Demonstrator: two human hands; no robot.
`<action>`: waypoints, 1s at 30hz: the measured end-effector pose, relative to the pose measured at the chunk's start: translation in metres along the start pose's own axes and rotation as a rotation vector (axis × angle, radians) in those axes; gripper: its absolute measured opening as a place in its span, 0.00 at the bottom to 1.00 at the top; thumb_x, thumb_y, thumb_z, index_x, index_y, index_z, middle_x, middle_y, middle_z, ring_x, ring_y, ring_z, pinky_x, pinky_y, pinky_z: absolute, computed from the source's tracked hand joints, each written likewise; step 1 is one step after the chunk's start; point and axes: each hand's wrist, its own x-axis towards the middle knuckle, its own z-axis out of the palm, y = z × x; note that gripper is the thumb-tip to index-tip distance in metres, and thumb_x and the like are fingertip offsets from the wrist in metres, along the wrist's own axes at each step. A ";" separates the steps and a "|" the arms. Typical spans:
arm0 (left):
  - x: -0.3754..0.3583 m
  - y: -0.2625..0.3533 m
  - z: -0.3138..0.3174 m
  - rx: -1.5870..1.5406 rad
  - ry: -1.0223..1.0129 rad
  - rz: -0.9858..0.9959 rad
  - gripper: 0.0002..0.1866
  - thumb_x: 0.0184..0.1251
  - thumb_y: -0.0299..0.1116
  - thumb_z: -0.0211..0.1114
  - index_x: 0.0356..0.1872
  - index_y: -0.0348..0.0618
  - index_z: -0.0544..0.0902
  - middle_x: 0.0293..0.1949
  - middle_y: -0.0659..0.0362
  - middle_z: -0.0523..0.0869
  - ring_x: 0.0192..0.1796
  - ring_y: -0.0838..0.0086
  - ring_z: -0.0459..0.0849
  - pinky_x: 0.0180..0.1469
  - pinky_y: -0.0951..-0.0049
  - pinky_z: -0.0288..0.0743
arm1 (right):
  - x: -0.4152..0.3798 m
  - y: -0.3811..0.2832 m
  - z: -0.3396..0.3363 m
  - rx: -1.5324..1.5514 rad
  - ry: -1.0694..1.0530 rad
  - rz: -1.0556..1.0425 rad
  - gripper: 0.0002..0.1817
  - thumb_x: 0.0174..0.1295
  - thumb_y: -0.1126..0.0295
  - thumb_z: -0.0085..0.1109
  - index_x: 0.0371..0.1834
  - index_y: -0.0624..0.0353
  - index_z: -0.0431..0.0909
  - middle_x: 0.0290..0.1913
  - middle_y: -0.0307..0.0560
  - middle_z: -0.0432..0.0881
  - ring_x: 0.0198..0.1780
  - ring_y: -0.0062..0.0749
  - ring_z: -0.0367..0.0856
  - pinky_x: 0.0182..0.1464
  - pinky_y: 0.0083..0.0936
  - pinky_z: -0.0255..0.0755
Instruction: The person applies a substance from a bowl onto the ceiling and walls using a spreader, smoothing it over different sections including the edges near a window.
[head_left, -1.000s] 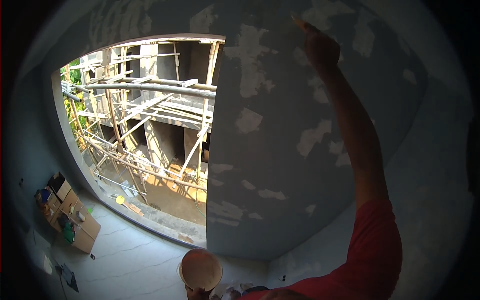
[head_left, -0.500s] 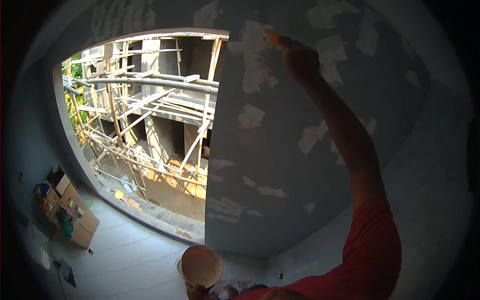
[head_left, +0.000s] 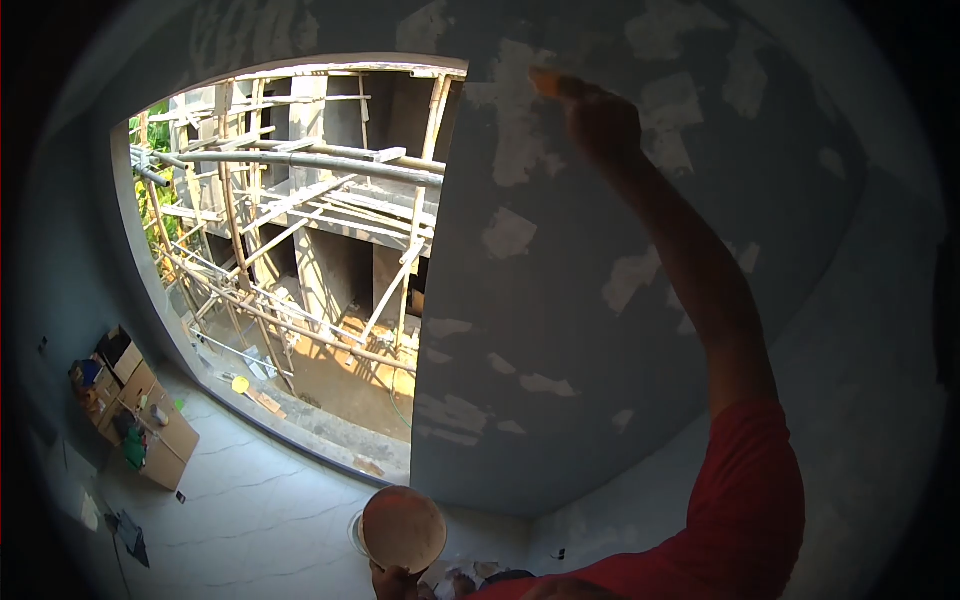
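Note:
High on the grey wall (head_left: 560,330), my right hand (head_left: 606,122) is closed around an orange putty knife (head_left: 546,82). Its orange end lies at the edge of a pale patch of filler (head_left: 517,135). My left hand (head_left: 394,583), low in the view, grips the near side of a round tub (head_left: 403,530). The tub's wide mouth faces up toward me and its inside looks pinkish brown. Several more pale patches are scattered over the wall around my right arm.
Left of the wall is a large window opening (head_left: 190,365), with bamboo scaffolding (head_left: 300,160) and an unfinished building outside. Cardboard boxes (head_left: 165,455) with things on them stand on the pale tiled floor (head_left: 250,500). A dark item (head_left: 130,540) lies at lower left.
My right hand and the putty knife have moved slightly down the wall. The view has shifted a little; the tub stays in my left hand.

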 end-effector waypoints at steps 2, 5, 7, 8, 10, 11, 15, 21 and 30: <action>-0.001 0.005 0.004 -0.014 -0.018 -0.004 0.43 0.42 0.16 0.56 0.68 0.41 0.61 0.59 0.43 0.72 0.58 0.46 0.79 0.58 0.45 0.82 | 0.031 0.054 0.013 -0.183 0.105 0.140 0.09 0.64 0.68 0.56 0.42 0.59 0.82 0.26 0.48 0.86 0.26 0.35 0.87 0.25 0.33 0.82; 0.001 0.012 0.011 -0.034 -0.051 -0.007 0.43 0.42 0.16 0.55 0.69 0.41 0.61 0.60 0.43 0.72 0.58 0.45 0.78 0.58 0.45 0.82 | 0.039 0.063 0.029 -0.228 -0.034 0.251 0.10 0.64 0.69 0.55 0.44 0.59 0.82 0.29 0.48 0.86 0.27 0.38 0.88 0.26 0.34 0.82; -0.004 0.013 0.009 -0.040 -0.072 -0.024 0.43 0.42 0.16 0.55 0.69 0.41 0.61 0.60 0.43 0.71 0.59 0.45 0.78 0.58 0.44 0.82 | 0.023 0.031 0.033 -0.193 -0.153 0.184 0.10 0.64 0.70 0.55 0.45 0.59 0.82 0.32 0.50 0.88 0.31 0.42 0.89 0.31 0.36 0.84; -0.006 0.013 0.009 -0.048 -0.085 -0.031 0.43 0.42 0.16 0.55 0.69 0.41 0.61 0.60 0.43 0.71 0.59 0.45 0.78 0.58 0.44 0.82 | 0.004 0.005 0.028 -0.165 -0.146 0.081 0.10 0.64 0.71 0.55 0.44 0.61 0.82 0.33 0.51 0.87 0.33 0.42 0.90 0.33 0.36 0.85; -0.011 0.014 0.006 -0.065 -0.110 -0.031 0.42 0.42 0.16 0.54 0.69 0.41 0.60 0.61 0.42 0.71 0.60 0.44 0.77 0.58 0.44 0.82 | -0.037 -0.039 0.027 -0.072 -0.081 -0.083 0.10 0.62 0.73 0.56 0.44 0.63 0.82 0.36 0.54 0.88 0.37 0.42 0.90 0.37 0.35 0.86; -0.013 0.015 0.004 -0.079 -0.119 -0.025 0.42 0.42 0.16 0.54 0.69 0.41 0.60 0.61 0.42 0.71 0.60 0.44 0.77 0.57 0.44 0.82 | -0.051 -0.053 0.017 0.008 -0.202 -0.155 0.11 0.61 0.72 0.57 0.44 0.63 0.82 0.36 0.53 0.88 0.35 0.40 0.90 0.35 0.35 0.85; -0.009 0.014 0.008 -0.171 -0.165 0.022 0.42 0.42 0.16 0.53 0.69 0.41 0.60 0.62 0.42 0.70 0.61 0.44 0.76 0.57 0.43 0.82 | -0.022 -0.029 0.029 0.174 -0.083 -0.094 0.12 0.62 0.70 0.58 0.46 0.60 0.83 0.35 0.51 0.88 0.32 0.38 0.89 0.35 0.35 0.84; 0.012 -0.023 -0.031 0.225 -0.178 0.295 0.42 0.43 0.17 0.52 0.70 0.41 0.59 0.62 0.41 0.69 0.62 0.42 0.75 0.56 0.42 0.83 | 0.115 0.066 0.018 -0.088 -0.015 0.283 0.14 0.62 0.70 0.55 0.50 0.51 0.83 0.34 0.50 0.88 0.33 0.47 0.88 0.33 0.43 0.82; -0.018 0.001 0.007 -0.302 -0.074 0.071 0.44 0.41 0.17 0.52 0.70 0.42 0.58 0.63 0.42 0.68 0.61 0.41 0.76 0.54 0.40 0.83 | 0.031 -0.083 0.020 0.146 -0.341 -0.149 0.08 0.64 0.68 0.55 0.41 0.56 0.82 0.28 0.47 0.86 0.29 0.40 0.88 0.28 0.36 0.82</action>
